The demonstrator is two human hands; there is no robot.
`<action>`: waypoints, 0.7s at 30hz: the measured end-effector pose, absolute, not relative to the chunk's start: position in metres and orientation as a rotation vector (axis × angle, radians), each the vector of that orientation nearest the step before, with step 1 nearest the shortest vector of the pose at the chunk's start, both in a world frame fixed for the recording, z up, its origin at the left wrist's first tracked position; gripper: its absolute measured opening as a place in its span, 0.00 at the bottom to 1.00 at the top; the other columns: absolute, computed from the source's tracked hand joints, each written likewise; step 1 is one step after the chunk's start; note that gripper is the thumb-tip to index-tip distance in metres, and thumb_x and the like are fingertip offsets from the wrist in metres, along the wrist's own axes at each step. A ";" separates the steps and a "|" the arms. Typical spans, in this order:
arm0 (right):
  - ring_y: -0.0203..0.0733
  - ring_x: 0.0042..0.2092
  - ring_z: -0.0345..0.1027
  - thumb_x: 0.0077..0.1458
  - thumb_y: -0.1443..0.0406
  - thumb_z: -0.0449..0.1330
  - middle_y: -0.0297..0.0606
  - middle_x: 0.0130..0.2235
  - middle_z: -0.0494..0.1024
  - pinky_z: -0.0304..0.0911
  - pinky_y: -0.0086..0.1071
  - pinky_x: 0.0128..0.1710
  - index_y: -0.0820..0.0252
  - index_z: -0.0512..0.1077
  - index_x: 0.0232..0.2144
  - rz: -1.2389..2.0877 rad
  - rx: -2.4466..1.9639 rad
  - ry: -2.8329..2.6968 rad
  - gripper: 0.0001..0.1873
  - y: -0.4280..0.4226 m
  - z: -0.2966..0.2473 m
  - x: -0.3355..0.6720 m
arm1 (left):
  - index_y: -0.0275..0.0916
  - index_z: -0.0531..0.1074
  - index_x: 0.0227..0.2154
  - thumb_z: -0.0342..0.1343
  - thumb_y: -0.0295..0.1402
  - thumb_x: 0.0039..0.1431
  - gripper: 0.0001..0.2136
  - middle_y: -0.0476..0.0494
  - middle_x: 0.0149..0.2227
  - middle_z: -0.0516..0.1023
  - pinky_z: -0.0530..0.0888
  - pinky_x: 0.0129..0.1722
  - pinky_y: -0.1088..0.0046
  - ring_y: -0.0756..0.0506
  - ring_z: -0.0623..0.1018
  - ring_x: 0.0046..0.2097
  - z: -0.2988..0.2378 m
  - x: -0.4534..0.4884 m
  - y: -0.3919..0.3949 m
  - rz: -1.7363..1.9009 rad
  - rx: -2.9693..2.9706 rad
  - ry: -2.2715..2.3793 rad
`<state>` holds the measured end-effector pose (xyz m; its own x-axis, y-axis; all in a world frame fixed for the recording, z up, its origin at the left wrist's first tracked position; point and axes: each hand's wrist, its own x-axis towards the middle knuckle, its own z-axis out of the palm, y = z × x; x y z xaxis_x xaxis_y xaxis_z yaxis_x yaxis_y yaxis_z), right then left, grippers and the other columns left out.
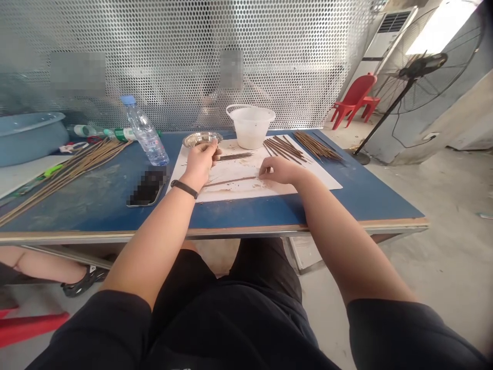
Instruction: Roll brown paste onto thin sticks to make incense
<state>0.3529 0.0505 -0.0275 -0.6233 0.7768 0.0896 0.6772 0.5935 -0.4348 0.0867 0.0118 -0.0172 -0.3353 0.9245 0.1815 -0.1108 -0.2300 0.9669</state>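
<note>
A thin brown stick (231, 181) lies across a white board (246, 193) that is smeared with brown crumbs. Its right end meets the bent, closed fingertips of my right hand (276, 169). My left hand (202, 160) is raised over the left of the board, thumb and fingers pinched together by a shiny metal dish (200, 137); anything between them is too small to make out. Just right of those fingers lies a small bunch of dark sticks (236, 156). More brown sticks (285, 148) are spread at the board's back right, near a white plastic bucket (252, 128).
Another bundle of sticks (318, 145) lies at the right, beyond the board. To the left are a water bottle (148, 133), a phone (146, 187), long thin canes (73, 172) and a blue basin (31, 136). A perforated metal panel (173, 61) closes the table's back.
</note>
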 end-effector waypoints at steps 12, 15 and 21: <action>0.44 0.38 0.69 0.65 0.63 0.58 0.43 0.40 0.79 0.62 0.38 0.38 0.57 0.74 0.36 0.603 -1.267 -2.411 0.06 0.048 -0.023 0.353 | 0.41 0.68 0.25 0.68 0.50 0.60 0.21 0.53 0.22 0.68 0.63 0.17 0.80 0.55 0.65 0.20 -0.017 0.076 0.018 1.788 0.873 1.191; 0.44 0.38 0.69 0.64 0.62 0.60 0.43 0.39 0.80 0.62 0.38 0.38 0.57 0.76 0.35 0.611 -1.262 -2.411 0.07 0.047 -0.021 0.353 | 0.41 0.67 0.25 0.68 0.51 0.60 0.22 0.54 0.22 0.68 0.63 0.17 0.80 0.56 0.65 0.19 -0.017 0.077 0.018 1.794 0.881 1.194; 0.45 0.39 0.72 0.63 0.64 0.60 0.42 0.38 0.82 0.63 0.38 0.39 0.58 0.77 0.34 0.602 -1.271 -2.473 0.07 0.047 -0.025 0.347 | 0.42 0.67 0.24 0.68 0.51 0.61 0.22 0.54 0.21 0.67 0.63 0.18 0.78 0.55 0.65 0.19 -0.019 0.081 0.018 1.764 0.954 1.217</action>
<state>0.3467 0.0473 -0.0246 -0.5658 0.8216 0.0691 0.6980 0.5219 -0.4902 0.0805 0.0182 -0.0186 -0.4183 0.8960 0.1492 -0.1789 -0.2423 0.9536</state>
